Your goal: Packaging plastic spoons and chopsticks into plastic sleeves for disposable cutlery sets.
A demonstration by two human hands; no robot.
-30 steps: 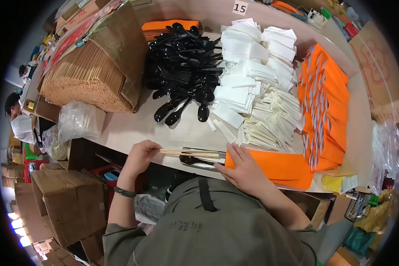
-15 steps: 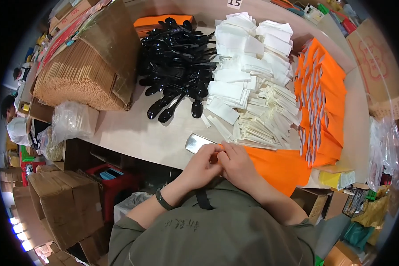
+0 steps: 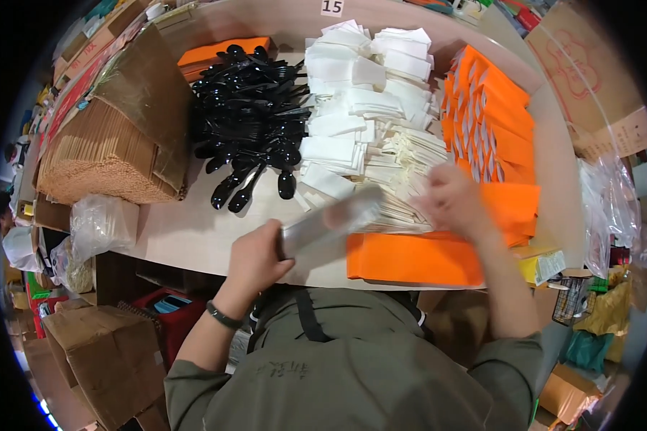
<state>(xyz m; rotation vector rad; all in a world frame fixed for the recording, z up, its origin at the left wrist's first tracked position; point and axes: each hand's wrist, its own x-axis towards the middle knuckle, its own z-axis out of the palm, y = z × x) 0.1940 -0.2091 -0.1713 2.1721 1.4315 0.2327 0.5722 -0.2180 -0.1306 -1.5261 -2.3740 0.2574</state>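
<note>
Clasping one end, your left hand [image 3: 255, 258] is holding a long, glossy silver packet [image 3: 323, 228] slantwise over the smooth tabletop [image 3: 187, 233]. Your right hand [image 3: 454, 201] is hovering, blurred, by slim white packets [image 3: 408, 152], its grip unclear.

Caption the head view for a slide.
Left hand holding a long silvery object, right hand near slim pale packets and orange pouches.

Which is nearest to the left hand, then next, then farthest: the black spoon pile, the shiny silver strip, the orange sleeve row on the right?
1. Silver strip: in the left hand.
2. Black spoon pile: ahead of it.
3. Orange sleeve row: far right.
</note>
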